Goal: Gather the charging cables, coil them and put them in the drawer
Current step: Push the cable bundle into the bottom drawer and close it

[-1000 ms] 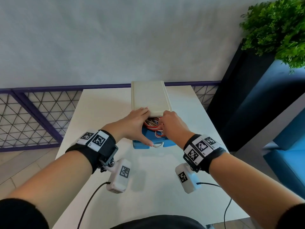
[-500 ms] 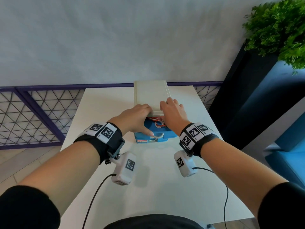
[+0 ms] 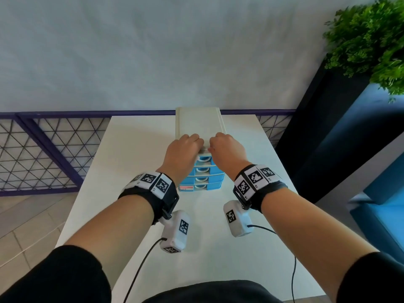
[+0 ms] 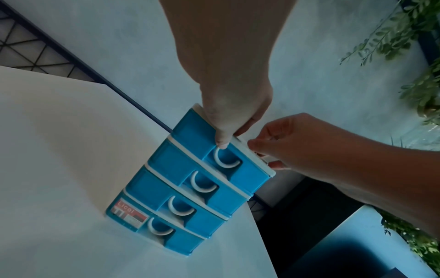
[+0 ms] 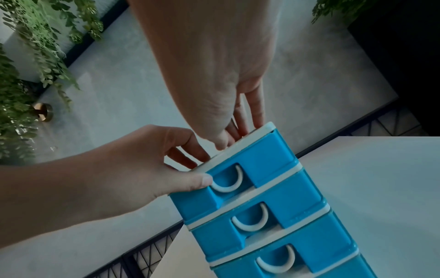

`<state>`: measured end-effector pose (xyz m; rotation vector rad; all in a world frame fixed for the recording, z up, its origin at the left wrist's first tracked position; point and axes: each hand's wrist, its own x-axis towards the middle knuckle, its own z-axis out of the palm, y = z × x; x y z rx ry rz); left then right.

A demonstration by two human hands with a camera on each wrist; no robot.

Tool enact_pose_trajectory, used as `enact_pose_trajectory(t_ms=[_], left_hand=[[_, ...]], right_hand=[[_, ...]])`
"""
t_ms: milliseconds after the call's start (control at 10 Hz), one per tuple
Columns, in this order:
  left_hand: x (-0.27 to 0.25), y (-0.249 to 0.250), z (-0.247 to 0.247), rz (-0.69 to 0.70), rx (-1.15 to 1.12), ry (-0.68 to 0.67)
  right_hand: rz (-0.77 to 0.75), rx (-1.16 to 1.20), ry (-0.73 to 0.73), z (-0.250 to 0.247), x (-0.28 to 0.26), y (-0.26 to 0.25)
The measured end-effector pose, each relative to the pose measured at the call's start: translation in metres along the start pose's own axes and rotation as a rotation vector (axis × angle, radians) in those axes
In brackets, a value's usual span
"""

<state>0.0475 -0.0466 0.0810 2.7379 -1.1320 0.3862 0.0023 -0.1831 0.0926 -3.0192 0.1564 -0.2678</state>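
A small cabinet [image 3: 199, 125] with a white top and several blue drawers stands on the white table [image 3: 135, 149]. Its top drawer [image 4: 190, 135] [image 5: 269, 150] sits pushed in flush, and no cables show. My left hand [image 3: 183, 149] [image 4: 233, 116] has its thumb pressed on the top drawer's front beside the white handle [image 4: 226, 159], with the fingers resting on the cabinet top. My right hand [image 3: 227, 147] [image 5: 226, 94] lays nearly straight fingers on the top's front edge, thumb at the rim. Neither hand holds anything.
A purple mesh railing [image 3: 43, 149] runs behind and to the left of the table. On the right are a black planter [image 3: 328, 127] with a green plant [image 3: 371, 33] and a blue seat [image 3: 382, 215]. Camera cables trail from both wrists.
The top drawer, open a second ago with red and white cables showing inside, has slid shut. Both hands moved forward from the drawer to the cabinet's top front edge.
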Motion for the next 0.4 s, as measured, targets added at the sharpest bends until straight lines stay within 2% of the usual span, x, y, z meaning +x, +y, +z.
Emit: enact_pose_trajectory(t_ms=[200, 300, 400], left_hand=[[-0.004, 0.007, -0.005, -0.047, -0.041, -0.043], [-0.003, 0.0, -0.007, -0.081, -0.199, -0.123], [-0.028, -0.015, -0.014, -0.118, -0.437, -0.296]], right_hand=[[0.023, -0.043, -0.003, 0.003, -0.003, -0.011], [0.043, 0.024, -0.027, -0.002, -0.004, -0.004], [0.043, 0.207, -0.171, -0.009, -0.033, 0.018]])
